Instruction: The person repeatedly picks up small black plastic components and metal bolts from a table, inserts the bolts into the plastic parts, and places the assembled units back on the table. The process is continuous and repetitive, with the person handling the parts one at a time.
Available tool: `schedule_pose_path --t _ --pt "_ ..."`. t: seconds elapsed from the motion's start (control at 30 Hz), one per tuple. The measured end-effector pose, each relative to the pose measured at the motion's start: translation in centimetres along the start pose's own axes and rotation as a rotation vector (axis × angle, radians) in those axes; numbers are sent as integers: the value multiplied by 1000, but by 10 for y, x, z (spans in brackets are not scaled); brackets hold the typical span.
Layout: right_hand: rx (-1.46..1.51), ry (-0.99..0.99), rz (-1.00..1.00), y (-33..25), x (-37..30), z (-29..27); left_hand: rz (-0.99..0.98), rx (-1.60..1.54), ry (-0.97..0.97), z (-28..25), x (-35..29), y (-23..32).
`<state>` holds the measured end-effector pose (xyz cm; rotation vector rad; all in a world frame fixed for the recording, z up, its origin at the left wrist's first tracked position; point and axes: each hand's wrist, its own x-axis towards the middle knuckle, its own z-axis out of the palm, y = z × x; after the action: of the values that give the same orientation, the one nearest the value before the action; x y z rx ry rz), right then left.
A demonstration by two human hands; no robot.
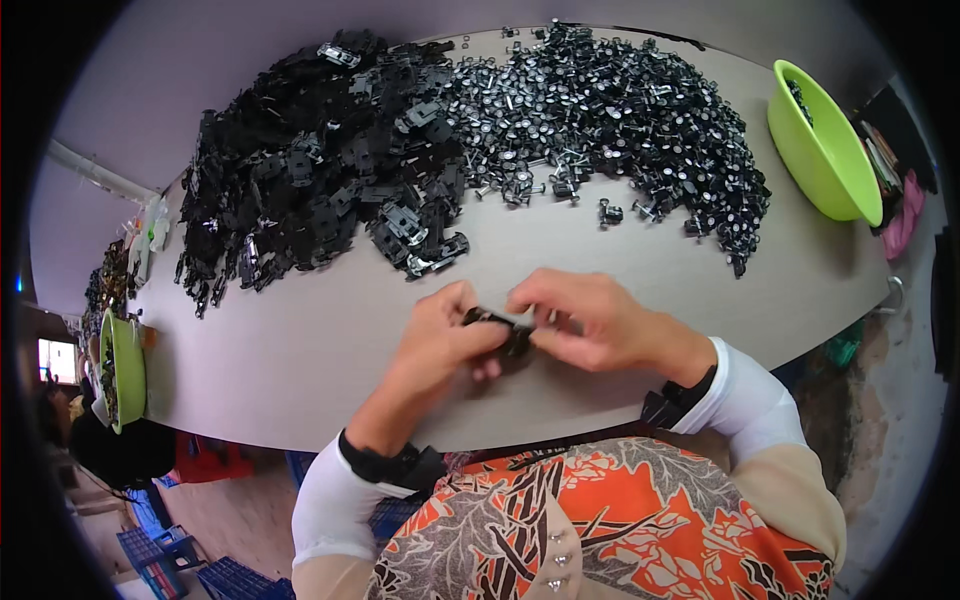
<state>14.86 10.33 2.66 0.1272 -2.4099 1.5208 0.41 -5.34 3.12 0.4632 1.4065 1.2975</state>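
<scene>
Between my hands, just above the near middle of the table, is a dark toy car chassis (512, 345). My left hand (440, 335) is closed around its left side, thumb on top. At its right end, my right hand (590, 320) has thumb and fingers pinched together; whether a small piece sits between them is hidden. Farther off on the left lies a big heap of black plastic toy car chassis (300, 170), some with shiny silvery parts. To its right spreads a heap of small wheels on metal axles (650, 120), black with silvery faces.
The pale table (270, 370) curves around me. A lime-green basin (840, 165) with some dark parts stands at the right edge, and another green basin (125, 370) sits at the left edge. One wheel pair (610, 212) lies apart from the heap. Blue crates (240, 580) are on the floor.
</scene>
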Motion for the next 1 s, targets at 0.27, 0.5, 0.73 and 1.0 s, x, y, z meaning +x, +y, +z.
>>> schedule_pose_path --t 0.27,0.5,0.73,1.0 --pt "-447 307 31 33 0 -50 -92 212 206 -80 -153 -9" --pt "-571 106 -189 31 36 -19 79 835 466 -86 -150 14" --pt "-615 426 167 43 24 -66 757 1348 436 -38 8 32" --pt "-805 221 -73 60 31 -58 492 1448 519 -38 54 39"
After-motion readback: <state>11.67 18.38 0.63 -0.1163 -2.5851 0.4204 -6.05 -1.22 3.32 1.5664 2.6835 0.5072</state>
